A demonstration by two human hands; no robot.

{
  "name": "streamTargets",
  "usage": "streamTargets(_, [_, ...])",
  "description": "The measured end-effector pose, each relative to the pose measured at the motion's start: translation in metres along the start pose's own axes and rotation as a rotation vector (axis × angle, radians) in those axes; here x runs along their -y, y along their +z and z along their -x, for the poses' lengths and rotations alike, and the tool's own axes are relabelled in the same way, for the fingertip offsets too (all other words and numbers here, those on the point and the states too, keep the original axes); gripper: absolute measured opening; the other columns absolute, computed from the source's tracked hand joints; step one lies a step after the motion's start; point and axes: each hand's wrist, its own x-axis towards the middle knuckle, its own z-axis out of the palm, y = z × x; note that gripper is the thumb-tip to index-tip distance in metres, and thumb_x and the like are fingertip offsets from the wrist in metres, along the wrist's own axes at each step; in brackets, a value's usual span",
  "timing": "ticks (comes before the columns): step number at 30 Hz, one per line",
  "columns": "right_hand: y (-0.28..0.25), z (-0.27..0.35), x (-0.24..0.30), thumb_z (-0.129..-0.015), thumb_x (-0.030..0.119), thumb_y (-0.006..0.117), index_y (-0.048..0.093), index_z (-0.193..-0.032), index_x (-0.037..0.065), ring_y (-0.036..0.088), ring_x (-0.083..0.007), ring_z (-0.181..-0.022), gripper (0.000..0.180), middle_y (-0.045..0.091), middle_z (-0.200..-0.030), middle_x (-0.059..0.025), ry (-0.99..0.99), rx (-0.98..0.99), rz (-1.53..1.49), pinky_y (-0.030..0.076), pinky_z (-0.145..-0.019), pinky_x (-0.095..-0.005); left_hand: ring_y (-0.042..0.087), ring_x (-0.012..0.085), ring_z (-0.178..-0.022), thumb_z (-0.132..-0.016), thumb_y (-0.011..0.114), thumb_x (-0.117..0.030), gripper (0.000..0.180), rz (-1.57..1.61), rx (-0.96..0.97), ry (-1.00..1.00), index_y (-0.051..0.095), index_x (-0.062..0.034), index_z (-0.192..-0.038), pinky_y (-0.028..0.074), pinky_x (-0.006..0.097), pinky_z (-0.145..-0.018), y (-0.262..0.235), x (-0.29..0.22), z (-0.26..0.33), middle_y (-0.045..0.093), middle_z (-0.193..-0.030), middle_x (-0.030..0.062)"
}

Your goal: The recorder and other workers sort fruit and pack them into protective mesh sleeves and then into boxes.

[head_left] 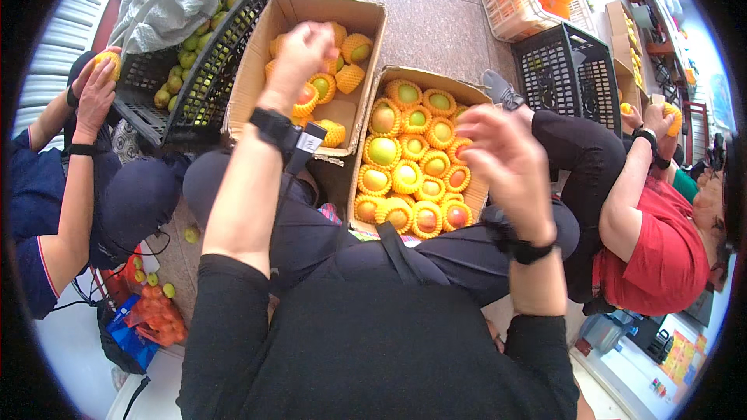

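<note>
Both raised hands are hovering over fruit boxes. Left hand [305, 48] is curling its fingers together, apparently empty, above the half-filled brown cardboard box [257, 54] of yellow foam-netted fruit [350, 78]. Right hand [502, 152] is hanging with fingers bent and loosely apart, just right of the full cardboard box [405, 76] of netted green-red fruit [406, 176].

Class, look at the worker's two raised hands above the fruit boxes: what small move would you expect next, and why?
Probably the left hand lowers toward the half-filled box, hovering right over its netted fruit and bare floor. The right hand hangs over the full box. Whether either hand holds anything is unclear.
</note>
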Motion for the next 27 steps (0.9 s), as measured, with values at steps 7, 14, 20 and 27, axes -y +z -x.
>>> streamTargets(7, [0.052,0.024,-0.124,-0.073,0.017,0.068,0.053,-0.105,0.000,0.059,-0.0213,-0.083,0.039,0.059,-0.093,-0.0139,0.156,0.120,0.211,0.048,-0.070,-0.0306,0.055,0.0323,-0.097,-0.066,0.069,-0.026,0.044,-0.988,0.278,-0.083,0.056,-0.0019,-0.100,0.045,0.039,-0.082,-0.008,0.197,-0.004,0.058,-0.100,0.0193])
streamTargets(14, [0.046,0.026,-0.150,-0.075,0.016,0.067,0.052,-0.106,0.000,0.060,-0.0217,-0.084,0.038,0.059,-0.097,-0.0134,0.207,0.193,0.229,0.050,-0.068,-0.0301,0.041,0.0322,-0.115,-0.064,0.068,-0.021,0.055,-1.202,0.578,-0.434,0.047,-0.0100,-0.114,0.037,0.043,-0.094,0.029,0.182,0.011,0.042,-0.122,0.0149])
streamTargets(20, [0.049,0.020,-0.147,-0.074,0.015,0.067,0.052,-0.102,0.001,0.061,-0.0255,-0.082,0.035,0.060,-0.092,-0.0151,0.180,0.224,0.241,0.049,-0.068,-0.0321,0.031,0.0315,-0.122,-0.057,0.073,-0.017,0.081,-1.216,0.704,-0.577,0.035,-0.0142,-0.128,0.032,0.041,-0.098,0.025,0.194,0.018,0.031,-0.133,0.0124])
streamTargets(27, [0.040,0.019,-0.156,-0.075,0.019,0.065,0.053,-0.104,0.002,0.057,-0.0310,-0.090,0.036,0.058,-0.097,-0.0169,0.046,0.172,0.294,0.047,-0.075,-0.0346,0.034,0.0326,-0.119,-0.053,0.080,-0.026,0.079,-1.313,0.694,-0.525,0.042,-0.0055,-0.119,0.036,0.040,-0.095,0.036,0.200,-0.002,0.033,-0.125,0.0181])
